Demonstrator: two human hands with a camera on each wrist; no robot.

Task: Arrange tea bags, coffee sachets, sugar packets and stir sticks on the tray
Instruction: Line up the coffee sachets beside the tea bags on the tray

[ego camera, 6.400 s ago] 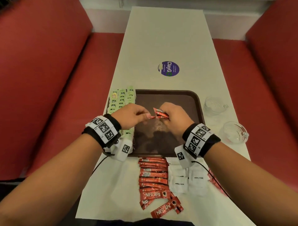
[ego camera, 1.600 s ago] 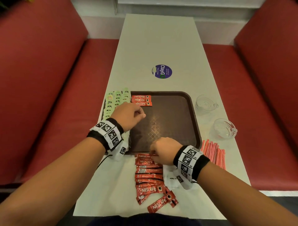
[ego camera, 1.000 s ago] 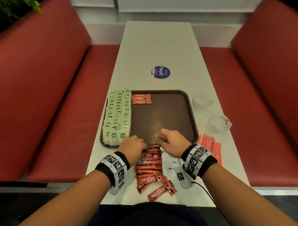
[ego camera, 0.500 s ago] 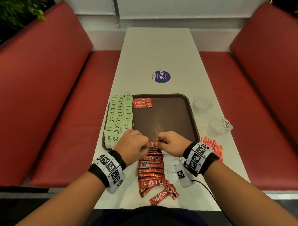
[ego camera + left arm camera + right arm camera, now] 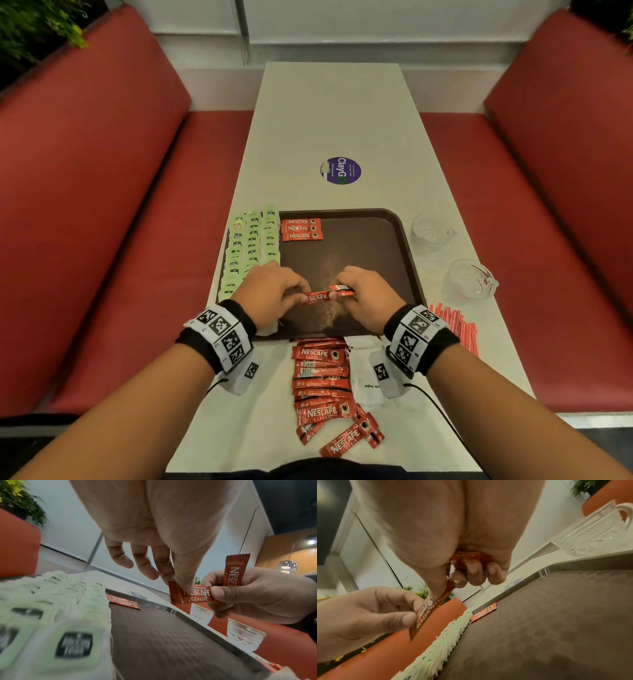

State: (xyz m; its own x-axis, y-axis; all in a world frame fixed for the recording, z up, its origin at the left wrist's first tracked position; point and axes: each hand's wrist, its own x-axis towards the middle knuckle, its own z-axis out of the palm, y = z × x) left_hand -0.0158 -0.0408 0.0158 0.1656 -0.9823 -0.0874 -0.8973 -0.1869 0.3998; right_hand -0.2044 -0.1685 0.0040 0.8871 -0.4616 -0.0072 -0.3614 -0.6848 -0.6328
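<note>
Both my hands hover together above the near half of the tray. Left hand pinches one end of a coffee sachet between thumb and fingers; right hand grips the other end plus a second sachet, knuckles up.

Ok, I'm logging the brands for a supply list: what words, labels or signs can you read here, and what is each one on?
"NESCAFE CLASSIC": coffee sachet pinched by the left hand and right hand.
"NESCAFE CLASSIC": three sachets on the tray and the sachet pile on the table.
"ClayG": purple round sticker; its small print is unreadable.
"Sugar": white sugar packet; the rest is hidden.
Green tea bags: dark labels too blurred to read.
</note>
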